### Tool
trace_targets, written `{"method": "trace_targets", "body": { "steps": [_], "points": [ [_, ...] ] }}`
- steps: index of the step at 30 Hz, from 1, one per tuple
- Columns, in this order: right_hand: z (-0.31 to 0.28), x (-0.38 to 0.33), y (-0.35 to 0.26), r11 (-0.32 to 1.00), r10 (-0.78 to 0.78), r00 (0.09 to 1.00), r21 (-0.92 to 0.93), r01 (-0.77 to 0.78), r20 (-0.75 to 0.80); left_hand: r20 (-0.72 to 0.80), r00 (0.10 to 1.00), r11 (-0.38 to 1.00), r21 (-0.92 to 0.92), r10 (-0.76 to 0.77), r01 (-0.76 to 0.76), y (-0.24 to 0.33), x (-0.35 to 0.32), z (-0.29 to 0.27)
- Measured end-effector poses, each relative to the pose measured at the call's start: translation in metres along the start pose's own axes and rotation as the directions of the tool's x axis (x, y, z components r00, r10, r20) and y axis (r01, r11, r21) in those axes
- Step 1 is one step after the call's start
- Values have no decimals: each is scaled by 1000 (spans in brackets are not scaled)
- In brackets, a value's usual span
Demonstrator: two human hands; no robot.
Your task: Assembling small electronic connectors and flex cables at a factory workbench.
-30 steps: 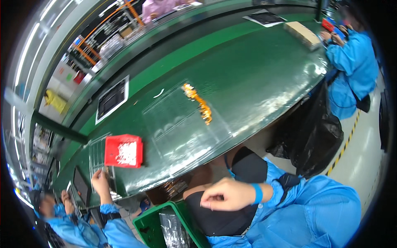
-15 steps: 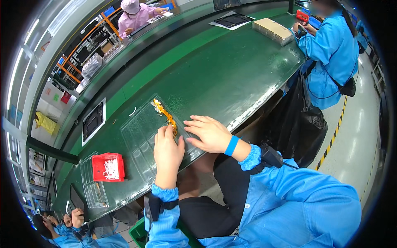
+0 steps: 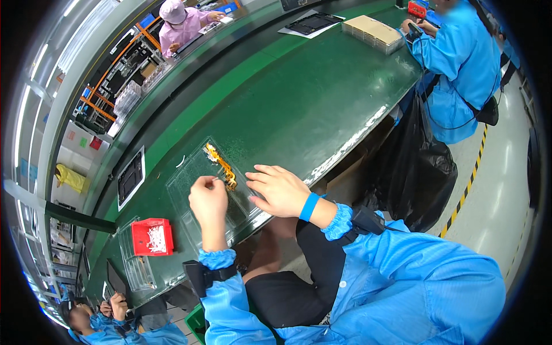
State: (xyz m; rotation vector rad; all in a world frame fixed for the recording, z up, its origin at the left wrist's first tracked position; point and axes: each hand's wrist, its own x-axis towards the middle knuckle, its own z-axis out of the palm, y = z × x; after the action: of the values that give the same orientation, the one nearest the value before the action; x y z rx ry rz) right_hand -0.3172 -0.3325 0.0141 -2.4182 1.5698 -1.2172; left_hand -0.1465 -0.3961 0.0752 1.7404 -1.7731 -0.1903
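Observation:
A clear plastic tray (image 3: 183, 192) lies on the green workbench in front of me. Along one of its compartments runs a row of orange flex cable pieces (image 3: 229, 176), with small white bits at the far end. My left hand (image 3: 208, 201) hovers over the tray just left of the orange pieces. Its fingers are curled together, and whatever may be between them is hidden. To the right of the pieces is my right hand (image 3: 280, 187), fingers stretched out and spread, a blue band round its wrist.
A red bin (image 3: 138, 237) of small white pieces sits to the left on another clear tray (image 3: 141, 273). Black framed panels (image 3: 131, 178) lie along the bench. At far right a person (image 3: 457, 63) works beside a stack of trays (image 3: 374, 35); a black bag (image 3: 422, 178) hangs below the edge.
My left hand has pulled back left from the orange pieces, and its fingers have curled in. My right hand has shifted slightly left, still spread. The view has tilted a little.

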Motion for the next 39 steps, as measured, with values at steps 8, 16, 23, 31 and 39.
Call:
{"method": "trace_targets", "body": {
  "steps": [8,16,23,31,39],
  "points": [
    [1,-2,1,1000,0,999,24,1,-35,172,969,554,-797,-177,243,-20,34,-44],
    [-20,-9,-19,920,104,945,392,27,-310,206,977,-23,-978,58,208,-60,-87,-142],
    [8,-105,-152,-621,-433,615,277,-733,659,150,939,-61,-989,-310,138,-56,-235,-160],
    [34,-131,-201,-522,-617,356,-26,-853,701,109,810,13,-990,-576,143,-97,-322,-188],
    [40,-114,-215,-474,-546,383,103,-875,745,-8,779,191,-971,-627,143,-102,-351,-193]
  ]
}}
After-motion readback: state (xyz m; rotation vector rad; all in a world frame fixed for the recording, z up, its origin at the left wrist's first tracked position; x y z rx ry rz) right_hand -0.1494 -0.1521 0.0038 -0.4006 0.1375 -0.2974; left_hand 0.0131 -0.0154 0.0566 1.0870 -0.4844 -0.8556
